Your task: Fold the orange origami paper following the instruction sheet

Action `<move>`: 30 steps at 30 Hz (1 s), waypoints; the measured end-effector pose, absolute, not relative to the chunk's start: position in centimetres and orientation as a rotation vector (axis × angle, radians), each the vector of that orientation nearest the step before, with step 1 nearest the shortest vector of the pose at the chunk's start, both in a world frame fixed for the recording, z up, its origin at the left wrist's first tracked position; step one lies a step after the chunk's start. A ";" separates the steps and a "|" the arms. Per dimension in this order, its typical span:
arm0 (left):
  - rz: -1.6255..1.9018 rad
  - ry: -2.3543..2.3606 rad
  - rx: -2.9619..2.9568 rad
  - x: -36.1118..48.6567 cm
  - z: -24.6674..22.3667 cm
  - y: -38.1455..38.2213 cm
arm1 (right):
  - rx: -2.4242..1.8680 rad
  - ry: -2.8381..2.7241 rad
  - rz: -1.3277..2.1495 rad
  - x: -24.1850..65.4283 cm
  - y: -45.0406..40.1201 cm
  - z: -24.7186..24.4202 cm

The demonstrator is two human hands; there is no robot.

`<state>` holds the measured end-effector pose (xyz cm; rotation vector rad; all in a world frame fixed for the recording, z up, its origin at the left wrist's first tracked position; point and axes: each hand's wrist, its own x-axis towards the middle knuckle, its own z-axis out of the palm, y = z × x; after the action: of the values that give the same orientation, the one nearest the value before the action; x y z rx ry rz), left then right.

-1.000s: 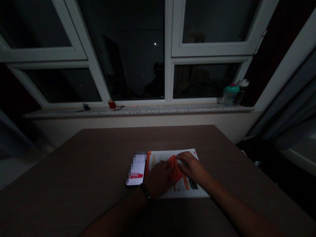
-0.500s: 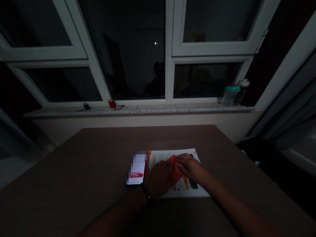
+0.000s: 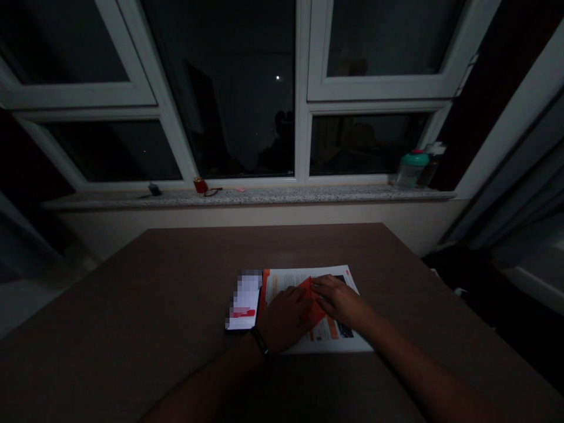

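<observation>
A piece of folded red paper (image 3: 316,314) lies on a printed booklet (image 3: 359,345) on the dark table (image 3: 198,252), between the two hands; clock directions here run from that paper, with twelve away from the person. The left hand (image 3: 282,312) is at eight to nine o'clock, palm down, back of the hand up. Its fingers reach toward one to two o'clock over the paper's left side, and the thumb lies apart from them near the lower edge; it is unclenched, laid on the paper. Its forearm enters from eight o'clock, a black band (image 3: 259,342) round the wrist. The right hand (image 3: 340,301) is at two to three o'clock, also palm down, its fingers bent and pointing toward ten, the tips touching the paper close to its top corner. Whether they pinch the paper or only press it, I cannot tell. Its bare forearm slants in from four o'clock. A lit phone (image 3: 244,302) lies at nine o'clock, along the booklet's left edge. Far off at one o'clock, a teal-lidded bottle (image 3: 412,170) stands on the windowsill (image 3: 273,195).
</observation>
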<state>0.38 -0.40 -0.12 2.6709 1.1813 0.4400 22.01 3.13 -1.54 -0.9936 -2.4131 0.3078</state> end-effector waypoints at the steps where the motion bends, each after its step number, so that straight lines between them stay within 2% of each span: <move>1: 0.448 1.177 2.672 0.4 -0.1 -0.4 | -0.999 -2.417 0.301 22.0 3.1 -1.5; 12: 0.467 1.089 2.685 0.6 0.2 -0.4 | -1.075 -2.461 0.242 21.7 3.0 -1.5; 30: 0.298 1.043 2.683 0.7 0.9 -0.2 | -1.202 -2.425 0.166 21.7 2.7 -1.0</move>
<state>0.69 -0.23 0.88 2.6828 1.0432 0.2984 21.69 2.69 -1.02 -1.2019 -2.4249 0.1659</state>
